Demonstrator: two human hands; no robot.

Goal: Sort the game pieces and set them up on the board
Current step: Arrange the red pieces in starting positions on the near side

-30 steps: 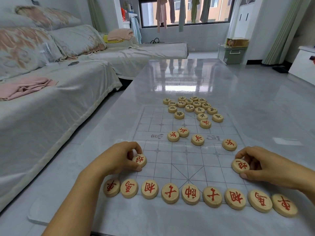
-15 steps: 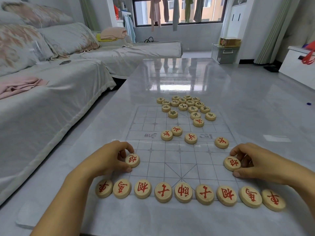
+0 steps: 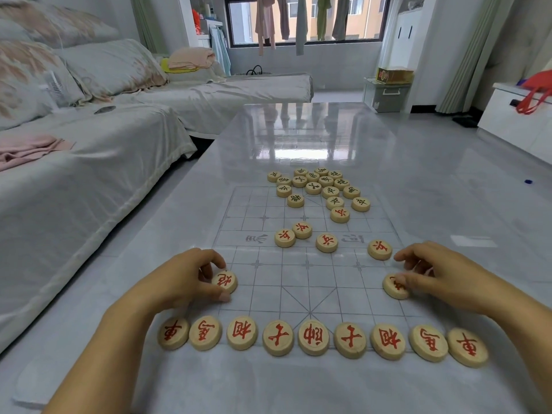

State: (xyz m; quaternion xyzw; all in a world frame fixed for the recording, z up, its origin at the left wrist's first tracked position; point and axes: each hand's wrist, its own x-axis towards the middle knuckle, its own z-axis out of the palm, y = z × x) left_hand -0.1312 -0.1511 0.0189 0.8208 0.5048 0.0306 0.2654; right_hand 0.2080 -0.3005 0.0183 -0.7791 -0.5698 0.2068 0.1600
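Two curled grips [image 3: 179, 279] on red pieces [image 3: 226, 282].

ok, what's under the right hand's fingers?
A wooden piece with red lettering, lying on the board and held by the right hand. The thumb covers most of its character, so it can't be read.

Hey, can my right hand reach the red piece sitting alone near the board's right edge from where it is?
Probably yes. That red piece lies just beyond the right hand, fingertips almost at it, nothing between. The thumb lies over another piece, so lift off that first.
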